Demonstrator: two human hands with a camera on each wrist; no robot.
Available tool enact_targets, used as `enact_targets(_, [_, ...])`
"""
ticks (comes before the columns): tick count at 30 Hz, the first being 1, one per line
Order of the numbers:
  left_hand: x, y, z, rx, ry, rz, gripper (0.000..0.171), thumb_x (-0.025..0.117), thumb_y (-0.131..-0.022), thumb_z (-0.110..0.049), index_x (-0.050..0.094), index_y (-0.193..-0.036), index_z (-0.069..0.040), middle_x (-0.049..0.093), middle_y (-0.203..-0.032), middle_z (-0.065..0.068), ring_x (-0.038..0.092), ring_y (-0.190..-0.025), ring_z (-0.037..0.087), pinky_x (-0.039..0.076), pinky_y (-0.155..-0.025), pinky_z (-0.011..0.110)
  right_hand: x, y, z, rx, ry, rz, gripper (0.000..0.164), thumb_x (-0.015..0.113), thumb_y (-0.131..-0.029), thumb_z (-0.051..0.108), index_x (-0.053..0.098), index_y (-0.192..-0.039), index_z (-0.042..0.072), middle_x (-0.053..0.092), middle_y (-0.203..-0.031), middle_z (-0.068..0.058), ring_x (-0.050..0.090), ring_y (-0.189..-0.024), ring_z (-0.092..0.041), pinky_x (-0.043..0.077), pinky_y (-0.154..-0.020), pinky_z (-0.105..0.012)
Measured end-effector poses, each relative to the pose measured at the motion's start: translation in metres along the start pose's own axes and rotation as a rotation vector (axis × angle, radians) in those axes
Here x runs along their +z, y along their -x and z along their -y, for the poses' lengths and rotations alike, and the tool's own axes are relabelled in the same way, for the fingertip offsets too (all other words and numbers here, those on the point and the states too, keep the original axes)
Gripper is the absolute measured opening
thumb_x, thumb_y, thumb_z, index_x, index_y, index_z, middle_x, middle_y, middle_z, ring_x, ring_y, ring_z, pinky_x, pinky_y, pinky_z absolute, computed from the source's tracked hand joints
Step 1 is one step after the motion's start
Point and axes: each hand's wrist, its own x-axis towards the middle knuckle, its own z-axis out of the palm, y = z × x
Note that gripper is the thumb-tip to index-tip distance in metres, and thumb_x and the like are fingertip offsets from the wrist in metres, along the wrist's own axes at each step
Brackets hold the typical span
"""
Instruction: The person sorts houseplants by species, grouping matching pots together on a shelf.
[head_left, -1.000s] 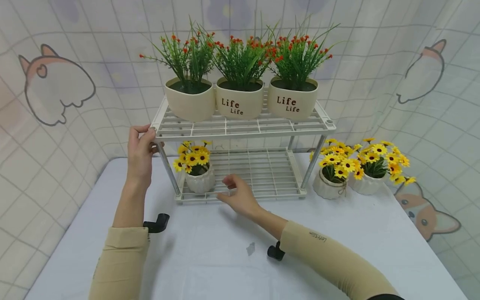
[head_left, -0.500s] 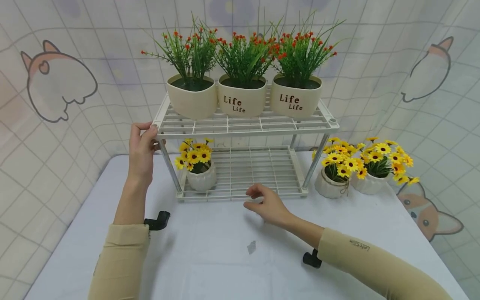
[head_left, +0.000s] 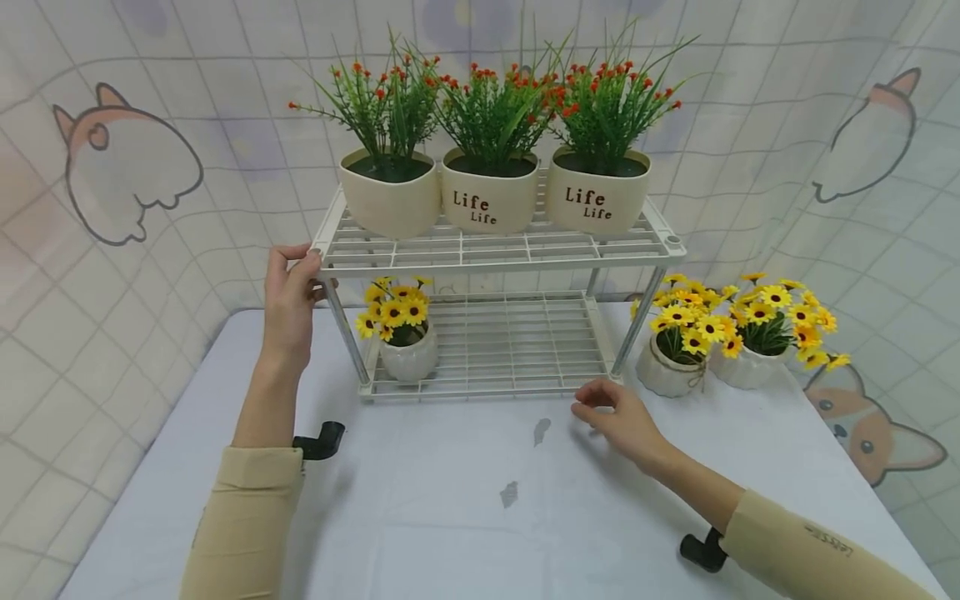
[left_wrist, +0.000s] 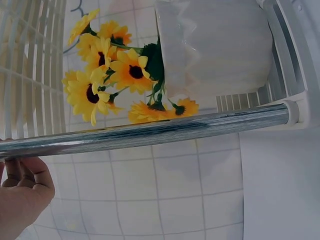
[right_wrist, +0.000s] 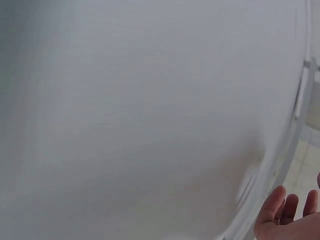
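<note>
My left hand (head_left: 288,312) grips the upper left corner of a white two-tier wire rack (head_left: 495,266), thumb on top and fingers curled by the metal post (left_wrist: 165,134). On the rack's lower tier, at the left, stands a pot of yellow sunflowers (head_left: 410,354). My right hand (head_left: 622,427) holds nothing; its fingers are loosely bent just in front of the rack's lower right corner. To that hand's right, on the table, are a sunflower pot with a twine bow (head_left: 670,369) and another white sunflower pot (head_left: 750,367).
Three cream pots with red-flowered plants, a left one (head_left: 390,200), a middle one (head_left: 490,200) and a right one (head_left: 597,198), stand along the upper tier. A white cloth (head_left: 420,500) covers the table. A checked curtain (head_left: 225,200) hangs behind and at both sides.
My right hand has moved right along the rack's front, from beside the left sunflower pot to the lower right corner. My left hand keeps its hold, and the pots have not moved.
</note>
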Motion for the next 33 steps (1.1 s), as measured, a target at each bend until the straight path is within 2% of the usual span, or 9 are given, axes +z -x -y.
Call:
enact_targets(4, [0.001, 0.0, 0.0, 0.01, -0.014, 0.004, 0.016, 0.046, -0.106, -0.03, 0.048, -0.117, -0.018, 0.062, -0.119, 0.012, 0.053, -0.093, 0.02, 0.04, -0.087, 0.031, -0.021, 0.007, -0.007, 0.044, -0.05, -0.054, 0.034, 0.067, -0.102, 0.019, 0.058, -0.125, -0.005, 0.063, -0.12, -0.017, 0.06, -0.11, -0.024, 0.055, -0.083, -0.031])
enact_targets(8, [0.002, 0.001, 0.001, 0.014, -0.007, 0.008, 0.015, 0.046, -0.106, -0.029, 0.048, -0.117, -0.018, 0.061, -0.121, 0.017, 0.052, -0.091, 0.02, 0.04, -0.086, 0.032, -0.039, 0.014, -0.013, 0.112, -0.088, -0.115, 0.042, 0.065, -0.103, 0.021, 0.051, -0.132, -0.006, 0.06, -0.123, -0.019, 0.06, -0.103, -0.014, 0.055, -0.084, -0.031])
enact_targets(11, [0.001, 0.001, 0.001, 0.015, -0.005, 0.012, 0.015, 0.045, -0.107, -0.029, 0.047, -0.117, -0.018, 0.06, -0.122, 0.019, 0.053, -0.092, 0.02, 0.04, -0.086, 0.031, -0.051, 0.017, -0.018, 0.169, -0.103, -0.207, 0.044, 0.064, -0.104, 0.022, 0.048, -0.134, -0.006, 0.06, -0.121, -0.014, 0.059, -0.097, -0.008, 0.055, -0.081, -0.027])
enact_targets(15, [0.001, 0.001, 0.002, 0.018, -0.007, 0.014, 0.014, 0.045, -0.107, -0.029, 0.048, -0.117, -0.019, 0.06, -0.121, 0.016, 0.053, -0.092, 0.02, 0.041, -0.086, 0.031, -0.061, 0.019, -0.025, 0.222, -0.107, -0.376, 0.044, 0.066, -0.103, 0.024, 0.049, -0.131, -0.004, 0.057, -0.113, -0.004, 0.056, -0.088, -0.003, 0.053, -0.073, -0.022])
enact_targets(18, [0.0, 0.001, 0.002, 0.017, -0.002, 0.014, 0.014, 0.046, -0.107, -0.028, 0.048, -0.117, -0.018, 0.061, -0.119, 0.013, 0.053, -0.092, 0.019, 0.041, -0.085, 0.031, -0.066, 0.02, -0.029, 0.258, -0.087, -0.478, 0.047, 0.069, -0.1, 0.028, 0.047, -0.129, -0.002, 0.051, -0.113, -0.003, 0.053, -0.086, -0.004, 0.051, -0.067, -0.019])
enact_targets(22, [0.0, 0.001, 0.002, 0.016, 0.007, 0.014, 0.014, 0.047, -0.107, -0.028, 0.049, -0.116, -0.018, 0.062, -0.117, 0.01, 0.053, -0.092, 0.019, 0.041, -0.085, 0.031, -0.07, 0.017, -0.034, 0.307, -0.043, -0.564, 0.063, 0.072, -0.096, 0.037, 0.038, -0.135, 0.0, 0.044, -0.12, -0.006, 0.047, -0.091, -0.01, 0.045, -0.064, -0.017])
enact_targets(28, [-0.001, 0.001, 0.001, 0.01, -0.003, 0.016, 0.015, 0.046, -0.107, -0.029, 0.048, -0.117, -0.018, 0.062, -0.121, 0.012, 0.055, -0.093, 0.02, 0.041, -0.086, 0.031, -0.077, 0.007, -0.039, 0.337, -0.036, -0.59, 0.089, 0.075, -0.094, 0.042, 0.022, -0.152, -0.001, 0.033, -0.146, -0.018, 0.04, -0.11, -0.02, 0.041, -0.082, -0.026])
enact_targets(31, [-0.001, 0.001, 0.001, 0.015, -0.004, 0.016, 0.015, 0.046, -0.107, -0.029, 0.048, -0.117, -0.018, 0.06, -0.124, 0.019, 0.055, -0.094, 0.021, 0.041, -0.086, 0.031, -0.08, 0.001, -0.041, 0.345, -0.059, -0.567, 0.095, 0.075, -0.094, 0.039, 0.016, -0.156, 0.0, 0.026, -0.154, -0.022, 0.035, -0.126, -0.029, 0.038, -0.095, -0.037])
enact_targets(33, [-0.001, 0.0, 0.001, 0.02, -0.007, 0.015, 0.016, 0.046, -0.106, -0.029, 0.048, -0.118, -0.018, 0.06, -0.123, 0.017, 0.054, -0.094, 0.021, 0.04, -0.086, 0.031, -0.081, -0.002, -0.042, 0.347, -0.077, -0.559, 0.097, 0.076, -0.093, 0.037, 0.013, -0.158, 0.001, 0.023, -0.156, -0.022, 0.029, -0.134, -0.034, 0.035, -0.103, -0.043])
